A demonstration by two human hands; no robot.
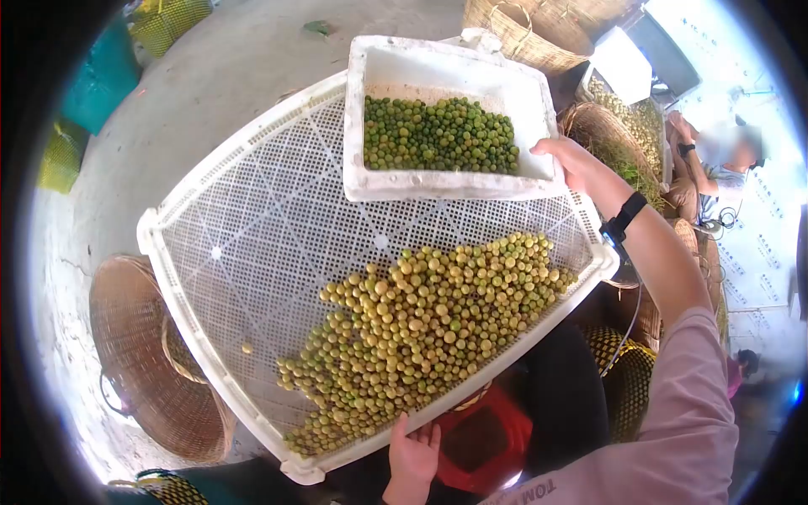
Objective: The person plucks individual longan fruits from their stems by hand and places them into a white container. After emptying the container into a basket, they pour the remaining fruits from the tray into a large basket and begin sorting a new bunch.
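A large white perforated plastic tray (252,210) lies tilted in front of me, with a heap of small yellow-green round fruits (421,320) along its near edge. On the tray's far end sits a white foam box (374,109) holding darker green fruits (438,135). My right hand (572,160), a black watch on its wrist, grips the box's right rim. My left hand (412,454) holds the tray's near edge from below, fingers curled over the rim beside the fruit heap.
A woven basket (151,362) lies on the concrete floor at the left. More baskets (539,34) stand at the back, some with fruit. A red bag (480,438) sits under the tray's near edge. Another person (715,168) sits at the far right.
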